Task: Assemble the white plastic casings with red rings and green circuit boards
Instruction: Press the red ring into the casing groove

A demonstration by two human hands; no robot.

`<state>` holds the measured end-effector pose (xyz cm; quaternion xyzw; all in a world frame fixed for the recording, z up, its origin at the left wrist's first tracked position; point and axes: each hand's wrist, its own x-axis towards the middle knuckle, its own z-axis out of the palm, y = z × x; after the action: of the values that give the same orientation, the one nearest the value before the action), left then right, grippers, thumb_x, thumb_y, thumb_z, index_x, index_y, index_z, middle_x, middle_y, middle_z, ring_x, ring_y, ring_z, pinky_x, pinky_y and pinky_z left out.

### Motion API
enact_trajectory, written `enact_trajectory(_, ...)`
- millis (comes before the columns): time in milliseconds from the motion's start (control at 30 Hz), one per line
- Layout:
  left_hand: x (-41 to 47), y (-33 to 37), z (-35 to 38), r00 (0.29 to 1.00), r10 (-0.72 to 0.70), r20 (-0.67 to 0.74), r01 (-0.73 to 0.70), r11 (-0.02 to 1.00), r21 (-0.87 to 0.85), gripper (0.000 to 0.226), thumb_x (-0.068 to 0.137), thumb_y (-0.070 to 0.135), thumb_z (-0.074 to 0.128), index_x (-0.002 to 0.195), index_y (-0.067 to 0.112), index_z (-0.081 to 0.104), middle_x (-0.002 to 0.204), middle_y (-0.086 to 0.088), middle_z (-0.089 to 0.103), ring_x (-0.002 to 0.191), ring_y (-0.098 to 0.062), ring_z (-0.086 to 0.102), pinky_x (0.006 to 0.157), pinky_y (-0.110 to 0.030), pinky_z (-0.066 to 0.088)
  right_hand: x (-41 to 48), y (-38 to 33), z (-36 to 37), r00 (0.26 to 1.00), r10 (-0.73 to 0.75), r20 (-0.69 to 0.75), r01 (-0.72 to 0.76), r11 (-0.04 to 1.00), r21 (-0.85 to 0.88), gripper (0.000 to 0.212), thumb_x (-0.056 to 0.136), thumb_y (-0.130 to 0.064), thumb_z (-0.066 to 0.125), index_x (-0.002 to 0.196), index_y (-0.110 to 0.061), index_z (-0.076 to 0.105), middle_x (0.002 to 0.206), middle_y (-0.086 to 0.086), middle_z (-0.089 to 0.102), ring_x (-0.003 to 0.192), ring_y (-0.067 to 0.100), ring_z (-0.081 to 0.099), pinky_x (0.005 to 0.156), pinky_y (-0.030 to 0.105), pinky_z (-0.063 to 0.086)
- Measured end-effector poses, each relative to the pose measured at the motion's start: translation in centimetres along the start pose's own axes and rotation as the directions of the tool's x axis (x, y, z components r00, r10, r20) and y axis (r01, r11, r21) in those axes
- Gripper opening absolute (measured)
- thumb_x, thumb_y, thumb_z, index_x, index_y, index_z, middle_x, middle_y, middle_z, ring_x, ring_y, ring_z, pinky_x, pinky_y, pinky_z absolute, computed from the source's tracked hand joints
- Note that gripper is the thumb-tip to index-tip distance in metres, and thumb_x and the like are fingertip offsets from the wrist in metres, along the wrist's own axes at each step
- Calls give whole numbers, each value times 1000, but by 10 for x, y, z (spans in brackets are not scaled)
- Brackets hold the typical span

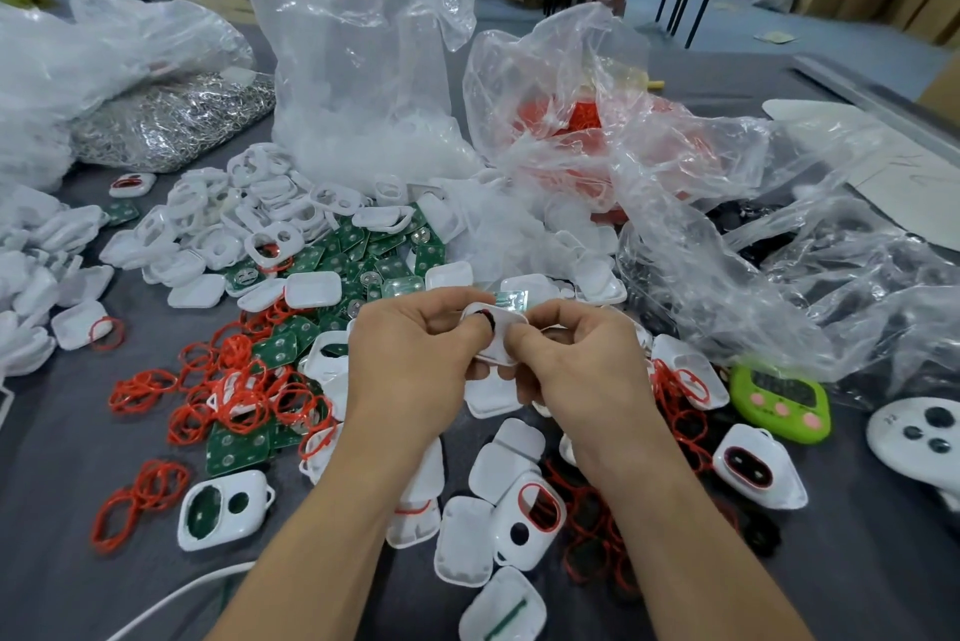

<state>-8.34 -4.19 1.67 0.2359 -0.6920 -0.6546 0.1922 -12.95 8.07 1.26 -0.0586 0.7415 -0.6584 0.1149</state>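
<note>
Both hands pinch one white casing [497,334] between them. The left hand [410,359] has its fingers curled, with the thumb tip pressed at the casing's round opening. The right hand [576,365] grips the other end between thumb and bent fingers. A shiny green board [511,300] sits just beyond the fingertips, touching or just behind the casing; I cannot tell whether it is held or lying on the heap. A dark red edge shows under the left thumb, probably a ring being seated, though most of it is hidden. The likeliest trouble is that ring: pressed unevenly, it could twist or pop out of its groove, and so thin a loop would be hard to find among the loose red rings [234,380] left of the left hand. Squeezing too hard across the thin shell could flex it and stop the board from dropping in square. A slip would drop the part among the casings [511,453] lying under the wrists, where a half-done one looks like all the rest.
</note>
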Motion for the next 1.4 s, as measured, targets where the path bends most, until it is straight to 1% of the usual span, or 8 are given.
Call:
enact_trajectory(267, -1, -3, 1, 999, 43, -15, -43, 998, 38, 34, 87, 5, 75, 75, 36, 81, 68, 0, 77, 59, -19, 74, 70, -51, 64, 0, 0, 0, 999, -14, -46, 13, 1000, -26, 25, 86, -7, 76, 63, -14, 70, 51, 5, 67, 49, 13, 69, 40, 18, 41)
enact_trajectory(433, 0, -3, 0, 998, 57, -4, -57, 996, 63, 34, 87, 8, 75, 81, 41, 80, 67, 0, 76, 58, -18, 74, 72, -48, 64, 0, 1, 0, 1000, 17, 18, -17, 1000, 11, 18, 84, -22, 80, 72, -12, 70, 56, 14, 66, 45, 13, 60, 41, 24, 40)
enact_trajectory(633, -2, -4, 0, 999, 45, 15, -45, 999, 21, 26, 90, 7, 73, 88, 31, 79, 74, 3, 78, 66, -20, 75, 67, -38, 65, 0, -2, 0, 999, 40, 10, -40, 998, 51, 27, 86, -11, 79, 63, -21, 71, 52, 9, 64, 38, 14, 51, 39, 20, 38)
enact_trajectory(800, 1, -2, -4, 952, -60, 301, 158, 937, -312, 39, 81, 11, 75, 119, 20, 73, 106, -3, 79, 99, -19, 75, 86, -29, 61, 2, -10, -5, 979, 177, 99, -200, 923, 328, 18, 90, -4, 72, 74, -6, 67, 59, 12, 64, 39, 10, 47, 40, 18, 38)
enact_trajectory(933, 1, -3, -5, 860, 45, 508, 166, 917, -362, 54, 83, 5, 68, 135, 19, 62, 120, -6, 75, 111, -20, 70, 104, -31, 53, 0, -12, -8, 948, 248, 200, -316, 809, 496, 28, 90, -2, 68, 64, -11, 67, 57, 5, 57, 40, 7, 45, 39, 16, 37)
enact_trajectory(1067, 0, -1, -5, 849, 55, 526, 220, 867, -446, 46, 86, 4, 68, 130, 13, 63, 130, -17, 69, 106, -21, 70, 95, -29, 57, -4, -13, -1, 958, 232, 171, -286, 835, 471, 19, 89, -7, 72, 71, -10, 68, 57, 3, 55, 41, 8, 45, 39, 17, 36)
enact_trajectory(1233, -3, 1, -2, 851, 31, 524, 286, 809, -514, 49, 83, 6, 63, 131, 9, 50, 119, -20, 72, 94, -24, 72, 78, -28, 58, -5, -14, 3, 980, 196, 30, -195, 922, 334, 30, 82, -19, 79, 55, -16, 67, 52, 5, 54, 37, 12, 43, 37, 19, 32)
enact_trajectory(1400, -2, 2, -3, 841, 30, 541, 315, 785, -534, 44, 86, 7, 64, 128, 8, 54, 115, -27, 56, 91, -25, 72, 82, -31, 59, -6, -19, -2, 972, 228, 55, -234, 924, 301, 19, 84, -22, 76, 75, -6, 71, 55, 6, 57, 37, 13, 45, 38, 21, 35)
